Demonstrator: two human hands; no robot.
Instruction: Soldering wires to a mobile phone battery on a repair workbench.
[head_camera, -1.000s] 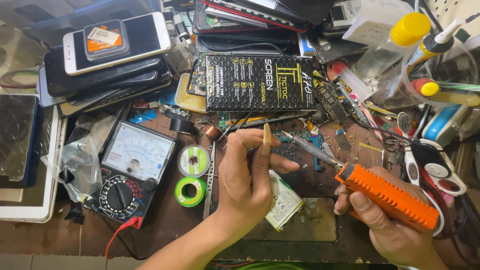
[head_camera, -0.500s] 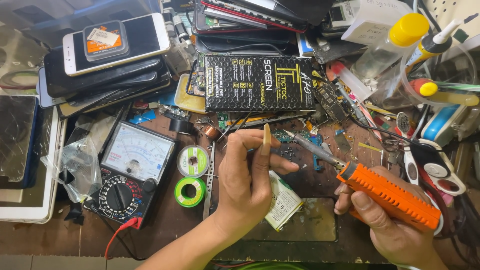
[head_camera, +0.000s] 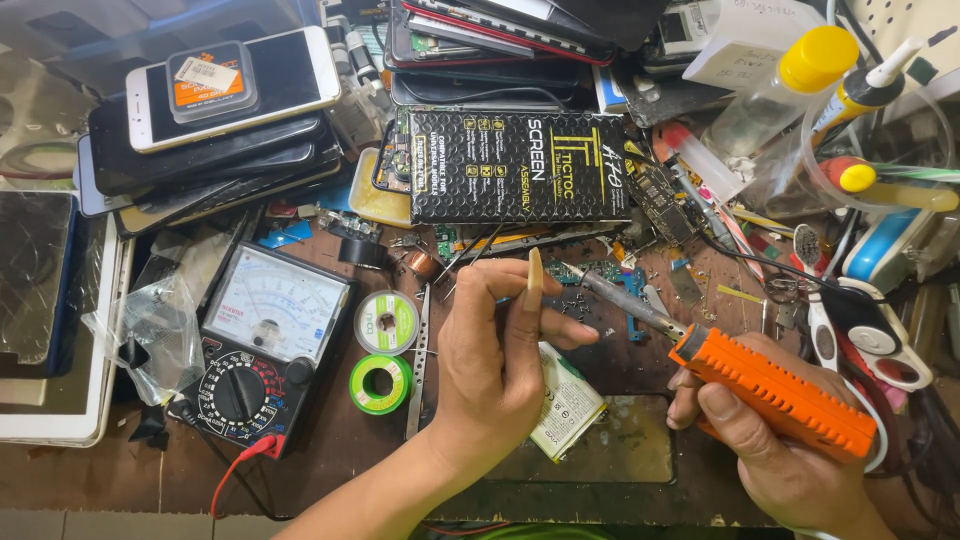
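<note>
Under left hand (head_camera: 495, 350): pinched item hidden; right hand (head_camera: 775, 455) grips orange soldering iron (head_camera: 770, 390), wrist cropped.

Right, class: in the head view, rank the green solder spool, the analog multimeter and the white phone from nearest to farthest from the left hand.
1. Green solder spool, just left of the left hand.
2. Analog multimeter, further left.
3. White phone, far top left, on a stack.

Left hand (head_camera: 495, 350): covers whatever its fingertips pinch; grip cannot be told.
Battery (head_camera: 565, 405): upper part hidden under that hand.
Right hand (head_camera: 775, 450): wrist cut off by the bottom edge.
Soldering iron (head_camera: 770, 390): rear end hidden behind fingers.
Circuit board (head_camera: 605, 275): too small to make out.
</note>
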